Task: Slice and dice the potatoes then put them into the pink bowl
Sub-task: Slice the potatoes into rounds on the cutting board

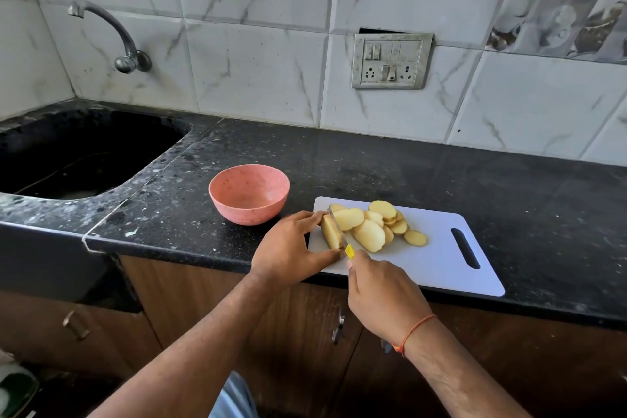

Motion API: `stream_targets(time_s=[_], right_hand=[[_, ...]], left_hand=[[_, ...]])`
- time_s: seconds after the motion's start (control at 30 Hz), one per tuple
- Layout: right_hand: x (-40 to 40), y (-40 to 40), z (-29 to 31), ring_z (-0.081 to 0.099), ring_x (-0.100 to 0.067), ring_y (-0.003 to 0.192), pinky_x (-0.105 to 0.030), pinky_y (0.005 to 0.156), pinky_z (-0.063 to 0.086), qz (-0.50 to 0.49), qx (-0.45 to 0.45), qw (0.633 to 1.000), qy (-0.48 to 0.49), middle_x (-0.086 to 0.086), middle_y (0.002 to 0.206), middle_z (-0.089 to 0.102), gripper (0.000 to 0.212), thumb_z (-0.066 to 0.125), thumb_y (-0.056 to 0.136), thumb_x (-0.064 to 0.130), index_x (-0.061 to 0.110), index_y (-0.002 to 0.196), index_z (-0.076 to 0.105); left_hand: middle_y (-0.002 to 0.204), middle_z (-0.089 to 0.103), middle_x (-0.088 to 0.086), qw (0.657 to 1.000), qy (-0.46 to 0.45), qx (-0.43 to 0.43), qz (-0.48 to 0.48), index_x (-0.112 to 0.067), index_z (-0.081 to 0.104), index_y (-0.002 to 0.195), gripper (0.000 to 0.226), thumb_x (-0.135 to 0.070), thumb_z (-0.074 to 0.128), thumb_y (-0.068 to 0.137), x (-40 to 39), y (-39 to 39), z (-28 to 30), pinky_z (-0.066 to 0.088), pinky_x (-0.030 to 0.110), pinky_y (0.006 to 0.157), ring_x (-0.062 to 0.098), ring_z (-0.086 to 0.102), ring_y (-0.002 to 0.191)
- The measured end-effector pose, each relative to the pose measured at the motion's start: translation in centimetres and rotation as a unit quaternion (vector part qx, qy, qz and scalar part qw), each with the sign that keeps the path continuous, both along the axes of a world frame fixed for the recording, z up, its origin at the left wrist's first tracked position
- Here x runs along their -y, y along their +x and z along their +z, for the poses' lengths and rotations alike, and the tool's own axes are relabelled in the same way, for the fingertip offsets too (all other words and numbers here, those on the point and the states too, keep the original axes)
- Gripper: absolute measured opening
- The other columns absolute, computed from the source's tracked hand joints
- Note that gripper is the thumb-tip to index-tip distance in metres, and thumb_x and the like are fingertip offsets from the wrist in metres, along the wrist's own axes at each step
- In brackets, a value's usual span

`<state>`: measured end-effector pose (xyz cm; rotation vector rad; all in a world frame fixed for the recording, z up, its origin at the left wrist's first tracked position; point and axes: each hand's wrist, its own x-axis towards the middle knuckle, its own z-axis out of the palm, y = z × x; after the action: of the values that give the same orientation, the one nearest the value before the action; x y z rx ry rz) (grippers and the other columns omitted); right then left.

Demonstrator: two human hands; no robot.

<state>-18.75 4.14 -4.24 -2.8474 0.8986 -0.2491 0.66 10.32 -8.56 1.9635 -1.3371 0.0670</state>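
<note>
Two hands work at the left end of a white board (437,258) that lies on a black counter (373,163).

Left hand (288,248): fingers and thumb curl round a potato piece (330,232) and pinch it against the board. The fingertips sit at the far end of the piece, the thumb at its near end. The piece is the unsliced remainder, with its cut face turned toward the right hand.

Right hand (383,295): closed round the handle of a knife (339,231). Only a short yellow part of the handle shows, just ahead of the knuckles. The blade runs away from this hand, along the cut face of the piece, directly beside the left fingertips. An orange thread (415,329) circles the right wrist.

Slices (373,227): a loose overlapping heap lies flat on the board, just right of the blade and ahead of the right hand. One slice lies slightly apart at the heap's right edge. Exact slice count cannot be determined because of overlap.

Bowl (249,193): pink, upright, on the counter just beyond and left of the left hand, near the board's left edge but not touching it. No potato is visible inside.

Further left of the left hand, a sink (68,153) is set into the counter, with a tap (115,34) on the tiled wall above. A switch plate (392,61) is mounted on the wall well beyond the right hand. Below both forearms, cabinet doors (305,332) carry metal handles.
</note>
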Motion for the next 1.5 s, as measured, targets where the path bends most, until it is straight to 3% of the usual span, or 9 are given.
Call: stream_targets(time_s=[0.23,0.57,0.8,0.97,1.2,1.5], right_hand=[[0.8,0.9,0.4,0.059,-0.013,0.070,-0.029,0.056,0.046,0.006,0.004,1.000,0.027,0.006,0.079,0.057,0.022,0.035,0.111,0.037,0.024,0.113,0.052],[0.7,-0.2,1.0,0.052,-0.011,0.067,-0.026,0.053,0.031,0.008,-0.037,0.998,0.047,0.004,0.078,0.055,0.022,0.031,0.112,0.037,0.024,0.101,0.045],[0.9,0.6,0.5,0.059,-0.014,0.074,-0.033,0.062,0.050,0.004,-0.015,0.998,0.055,0.003,0.082,0.059,0.028,0.032,0.111,0.038,0.021,0.113,0.054],[0.6,0.3,0.0,0.061,-0.013,0.072,-0.032,0.064,0.055,0.006,0.001,0.999,0.043,0.005,0.081,0.060,0.028,0.032,0.112,0.039,0.022,0.117,0.054],[0.6,-0.4,0.1,0.057,-0.012,0.069,-0.025,0.054,0.036,0.019,-0.023,0.999,0.036,0.004,0.079,0.057,0.026,0.032,0.112,0.036,0.020,0.117,0.052],[1.0,0.1,1.2,0.054,-0.013,0.073,-0.029,0.055,0.034,0.021,-0.032,0.997,0.063,0.002,0.081,0.055,0.024,0.033,0.111,0.036,0.020,0.109,0.051]], left_hand=[[0.135,0.066,-0.018,1.000,-0.016,-0.011,-0.021,-0.029,0.065,0.143,0.079,-0.071,0.078,0.078,-0.1,0.0,0.1,0.053,0.029,0.102,0.001,0.061,0.122],[0.144,0.061,-0.019,1.000,-0.002,-0.010,-0.008,-0.029,0.060,0.150,0.088,-0.074,0.077,0.076,0.1,0.4,-0.3,0.051,0.031,0.109,0.001,0.057,0.130],[0.145,0.063,-0.019,0.999,0.000,-0.032,0.001,-0.031,0.060,0.150,0.096,-0.079,0.079,0.069,0.1,0.5,-0.5,0.052,0.033,0.109,-0.001,0.058,0.132],[0.124,0.072,-0.022,0.999,-0.002,-0.044,0.002,-0.033,0.066,0.143,0.091,-0.080,0.079,0.066,0.1,0.2,-0.2,0.058,0.031,0.094,-0.002,0.065,0.113],[0.121,0.070,-0.017,1.000,0.023,-0.010,-0.010,-0.030,0.068,0.138,0.084,-0.081,0.072,0.072,-0.1,0.2,0.2,0.056,0.032,0.092,0.002,0.063,0.110],[0.131,0.070,-0.008,1.000,0.022,0.011,-0.013,-0.020,0.064,0.146,0.089,-0.073,0.077,0.076,-0.4,-0.1,0.4,0.053,0.031,0.100,0.010,0.062,0.120]])
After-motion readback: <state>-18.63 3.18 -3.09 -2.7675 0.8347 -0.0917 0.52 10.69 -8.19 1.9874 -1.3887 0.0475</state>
